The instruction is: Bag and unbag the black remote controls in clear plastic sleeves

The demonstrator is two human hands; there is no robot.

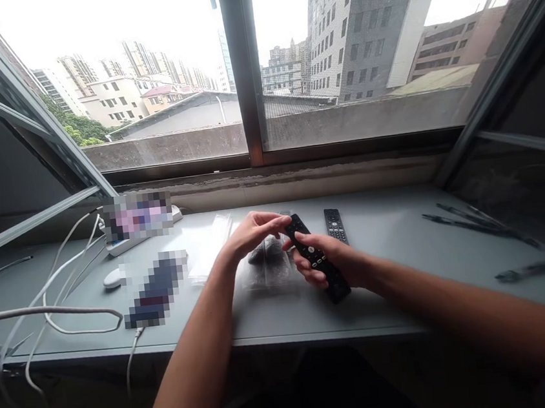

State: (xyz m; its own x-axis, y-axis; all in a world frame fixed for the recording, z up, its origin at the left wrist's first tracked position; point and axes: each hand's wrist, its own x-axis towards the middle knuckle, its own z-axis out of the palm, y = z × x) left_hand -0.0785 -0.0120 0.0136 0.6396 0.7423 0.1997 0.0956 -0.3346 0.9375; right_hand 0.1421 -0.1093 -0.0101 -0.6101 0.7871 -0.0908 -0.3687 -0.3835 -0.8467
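Observation:
A black remote control [331,276] is tilted in my right hand [329,256], its buttons facing up. The right fingers wrap round it from the left side, and the thumb lies over the buttons. My left hand [256,231] is at the far end of the same remote, fingertips closed on its top edge. A second black remote control [335,223] lies on the table just behind my right hand. Under my hands rests a clear plastic bag [273,275] with something dark in or under it, partly hidden by the left hand.
On the grey table [391,318] at left are white plastic sleeves [212,256], a blurred phone-like item [157,291] on a cable, a white oval object [112,278] and a power strip [125,244] with cables. Dark thin items [479,224] lie at right. A window stands behind.

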